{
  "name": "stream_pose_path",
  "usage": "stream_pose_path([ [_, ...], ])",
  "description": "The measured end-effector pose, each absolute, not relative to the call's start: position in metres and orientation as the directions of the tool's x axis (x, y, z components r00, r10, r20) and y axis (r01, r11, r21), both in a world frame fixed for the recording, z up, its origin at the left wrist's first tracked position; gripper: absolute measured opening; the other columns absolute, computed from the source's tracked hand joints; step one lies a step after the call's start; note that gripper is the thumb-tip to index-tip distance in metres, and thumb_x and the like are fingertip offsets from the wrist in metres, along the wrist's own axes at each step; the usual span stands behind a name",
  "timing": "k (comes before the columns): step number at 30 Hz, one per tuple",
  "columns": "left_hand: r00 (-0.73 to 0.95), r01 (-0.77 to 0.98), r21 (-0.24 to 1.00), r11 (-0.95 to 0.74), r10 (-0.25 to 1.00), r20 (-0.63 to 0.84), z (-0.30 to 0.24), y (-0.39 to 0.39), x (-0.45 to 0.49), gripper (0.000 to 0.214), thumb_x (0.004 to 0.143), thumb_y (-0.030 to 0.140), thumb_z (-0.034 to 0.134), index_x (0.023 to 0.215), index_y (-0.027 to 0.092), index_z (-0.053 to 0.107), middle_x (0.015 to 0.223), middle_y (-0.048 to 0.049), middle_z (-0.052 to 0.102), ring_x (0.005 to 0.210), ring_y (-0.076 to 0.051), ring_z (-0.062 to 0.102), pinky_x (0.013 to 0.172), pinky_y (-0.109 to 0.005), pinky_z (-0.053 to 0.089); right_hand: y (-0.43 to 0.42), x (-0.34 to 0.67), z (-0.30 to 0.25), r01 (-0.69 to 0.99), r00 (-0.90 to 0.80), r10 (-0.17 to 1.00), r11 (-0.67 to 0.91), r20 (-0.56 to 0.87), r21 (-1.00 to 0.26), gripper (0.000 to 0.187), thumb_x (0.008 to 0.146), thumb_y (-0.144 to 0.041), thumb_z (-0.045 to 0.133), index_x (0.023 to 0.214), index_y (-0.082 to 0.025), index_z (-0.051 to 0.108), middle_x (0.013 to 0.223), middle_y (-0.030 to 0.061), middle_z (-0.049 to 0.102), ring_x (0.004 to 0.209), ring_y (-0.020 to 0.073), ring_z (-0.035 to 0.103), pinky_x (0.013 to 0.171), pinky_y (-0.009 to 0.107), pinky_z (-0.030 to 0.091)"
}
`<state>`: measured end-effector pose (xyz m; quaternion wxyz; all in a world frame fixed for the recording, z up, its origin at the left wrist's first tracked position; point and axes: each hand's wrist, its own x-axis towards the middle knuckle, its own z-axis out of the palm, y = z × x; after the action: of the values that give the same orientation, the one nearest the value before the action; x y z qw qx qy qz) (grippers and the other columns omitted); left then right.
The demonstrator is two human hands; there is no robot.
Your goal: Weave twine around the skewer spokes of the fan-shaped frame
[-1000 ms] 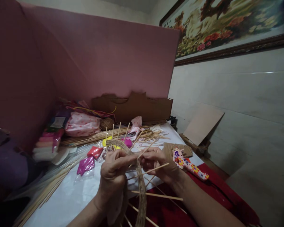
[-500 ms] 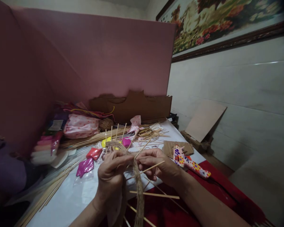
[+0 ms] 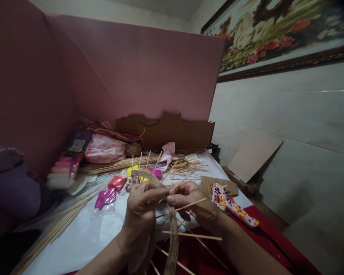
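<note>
And the left hand [image 3: 139, 208] clamps a curved, coarse, fibrous band [image 3: 173, 246] over the table's [image 3: 99, 236] near edge, the right hand [image 3: 193, 200] pinching it too, slim wooden sticks [image 3: 200, 236] poking out like spokes!

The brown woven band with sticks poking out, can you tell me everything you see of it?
The brown woven band looks like rough twine in many thin rows. It curves round from the far side toward the person and runs out of the picture's bottom edge. Pale, wooden-looking sticks cross it; the far ones point up. The left hand grips it, and the right hand seems to pinch it by a stick. Fingers hide part.
</note>
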<state>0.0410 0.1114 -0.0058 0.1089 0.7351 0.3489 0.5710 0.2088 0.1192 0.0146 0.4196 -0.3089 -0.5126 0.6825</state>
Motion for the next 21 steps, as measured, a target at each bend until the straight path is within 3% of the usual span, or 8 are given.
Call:
stream_pose_path([
  [10,0.086,0.399,0.54,-0.742,0.616,0.783,-0.001,0.11,0.043,0.031,0.075,0.007,0.056,0.087,0.031,0.072,0.066,0.0011,0.059,0.064,-0.014,0.051,0.062,-0.029,0.035,0.119,0.205,0.0091,-0.291,-0.376,0.927,-0.101,0.017,-0.951,0.02,0.064,-0.028,0.072,0.066,-0.014,0.058,0.043,-0.0074,0.047,0.031,0.0023,0.033,0.029,0.015,0.024],
  [17,0.099,0.42,0.514,-0.748,0.601,0.793,0.0,0.1091,0.0439,0.031,0.076,0.006,0.056,0.086,0.03,0.072,0.065,0.0012,0.06,0.062,-0.013,0.052,0.061,-0.029,0.034,0.1221,0.2098,0.0115,-0.265,-0.473,0.881,-0.169,-0.025,-0.949,0.027,0.061,-0.032,0.076,0.066,-0.013,0.058,0.048,-0.0058,0.051,0.033,0.0029,0.035,0.03,0.017,0.023],
  [21,0.113,0.436,0.502,-0.747,0.599,0.793,-0.0011,0.1092,0.0443,0.032,0.075,0.005,0.055,0.086,0.03,0.072,0.064,0.0015,0.058,0.061,-0.013,0.051,0.06,-0.029,0.033,0.125,0.2124,0.0093,-0.219,-0.524,0.851,-0.179,-0.039,-0.959,0.025,0.064,-0.032,0.076,0.067,-0.014,0.058,0.045,-0.0083,0.045,0.031,0.0016,0.031,0.031,0.017,0.02],
])
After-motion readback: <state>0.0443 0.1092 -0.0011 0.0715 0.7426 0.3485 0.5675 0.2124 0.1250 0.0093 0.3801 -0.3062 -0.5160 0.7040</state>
